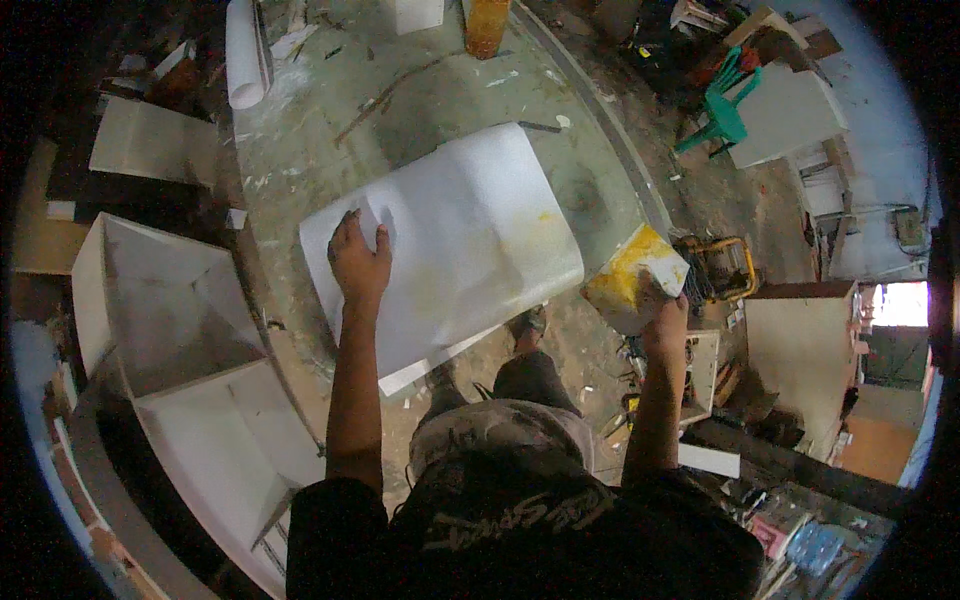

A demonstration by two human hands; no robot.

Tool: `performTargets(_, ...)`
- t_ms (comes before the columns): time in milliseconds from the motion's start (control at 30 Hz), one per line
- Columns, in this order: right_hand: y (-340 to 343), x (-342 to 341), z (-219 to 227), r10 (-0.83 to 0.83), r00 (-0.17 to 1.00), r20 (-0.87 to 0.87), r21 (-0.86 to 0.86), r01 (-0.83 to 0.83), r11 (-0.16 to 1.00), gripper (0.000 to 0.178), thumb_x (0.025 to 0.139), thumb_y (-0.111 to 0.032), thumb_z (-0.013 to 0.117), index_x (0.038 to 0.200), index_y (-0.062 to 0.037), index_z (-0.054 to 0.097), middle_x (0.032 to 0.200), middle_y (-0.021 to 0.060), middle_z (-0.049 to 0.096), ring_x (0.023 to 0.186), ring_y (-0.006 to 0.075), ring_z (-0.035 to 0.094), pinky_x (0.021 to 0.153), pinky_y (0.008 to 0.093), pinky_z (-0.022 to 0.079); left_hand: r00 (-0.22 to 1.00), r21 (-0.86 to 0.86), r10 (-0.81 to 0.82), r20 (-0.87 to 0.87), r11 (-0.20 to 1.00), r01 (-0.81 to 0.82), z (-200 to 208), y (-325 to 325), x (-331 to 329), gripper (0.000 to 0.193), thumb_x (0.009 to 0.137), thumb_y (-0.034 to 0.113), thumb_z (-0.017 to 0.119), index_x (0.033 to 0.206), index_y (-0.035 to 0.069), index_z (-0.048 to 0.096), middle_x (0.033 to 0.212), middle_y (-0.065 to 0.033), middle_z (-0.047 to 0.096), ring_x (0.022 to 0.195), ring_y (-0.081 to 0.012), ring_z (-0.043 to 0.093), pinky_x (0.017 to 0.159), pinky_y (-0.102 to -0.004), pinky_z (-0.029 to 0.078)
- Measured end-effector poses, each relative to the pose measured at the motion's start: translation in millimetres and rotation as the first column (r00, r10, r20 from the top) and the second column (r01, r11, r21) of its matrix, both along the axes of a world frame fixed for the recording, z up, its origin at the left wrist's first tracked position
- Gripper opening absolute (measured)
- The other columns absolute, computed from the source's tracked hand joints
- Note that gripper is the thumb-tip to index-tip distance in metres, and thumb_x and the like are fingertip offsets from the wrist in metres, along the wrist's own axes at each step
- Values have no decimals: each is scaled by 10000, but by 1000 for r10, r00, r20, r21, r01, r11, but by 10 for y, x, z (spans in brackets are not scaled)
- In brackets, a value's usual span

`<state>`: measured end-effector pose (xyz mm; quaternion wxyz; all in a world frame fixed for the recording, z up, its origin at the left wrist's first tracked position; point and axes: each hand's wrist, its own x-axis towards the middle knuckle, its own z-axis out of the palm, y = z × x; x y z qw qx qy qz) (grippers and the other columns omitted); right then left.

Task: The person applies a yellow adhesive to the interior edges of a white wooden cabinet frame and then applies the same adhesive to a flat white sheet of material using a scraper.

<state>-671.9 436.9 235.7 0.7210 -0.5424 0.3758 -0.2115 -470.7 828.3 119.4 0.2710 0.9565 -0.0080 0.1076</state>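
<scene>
A large white sheet (pixel 460 230) lies across the near end of a greenish work table (pixel 440 100), with yellow smears toward its right side. My left hand (pixel 360 262) is over the left part of this sheet, fingers apart and holding nothing; I cannot tell whether it presses on the surface. Right of the sheet, past its corner, my right hand (pixel 663 318) grips a flat white piece smeared with yellow (pixel 640 265), perhaps a scraper or spreader. The hand covers its lower edge.
At the table's far end stand a white roll (pixel 246 60) and an amber container (pixel 487 28). White open cabinet boxes (pixel 180 310) lie to the left. A green plastic chair (pixel 725 108) and a yellow-framed machine (pixel 735 268) are on the right.
</scene>
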Motion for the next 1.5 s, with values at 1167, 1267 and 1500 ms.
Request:
performTargets(1167, -2326, 778, -544, 220, 919, -328, 57, -213, 975, 547, 910, -130, 635, 1382, -18, 383, 1317, 150, 528, 1156, 320, 535, 978, 471, 452, 984, 192, 58, -169, 981, -25, -527, -2043, -851, 1025, 671, 604, 737, 1517, 228, 299, 1572, -134, 276, 1445, -374, 251, 1140, -642, 93)
performTargets(1267, -2529, 814, -701, 456, 595, -662, -385, -791, 475, 503, 943, -267, 611, 1355, -5, 487, 1391, 181, 471, 1192, 329, 522, 1041, 455, 415, 986, 101, 18, -165, 995, -1, -415, -1933, -1121, 906, 767, 564, 680, 1508, 187, 320, 1546, -138, 321, 1440, -378, 258, 1149, -621, 104)
performTargets(1500, -2000, 1105, -480, 425, 443, -789, -512, -857, -57, 353, 939, -162, 602, 1207, 69, 587, 1224, 186, 537, 1140, 314, 547, 977, 427, 441, 401, -572, 910, 106, 385, -724, -1106, -2106, -2817, 439, 968, 319, 552, 1304, 41, 503, 1250, -178, 554, 1155, -251, 519, 1032, -426, 352)
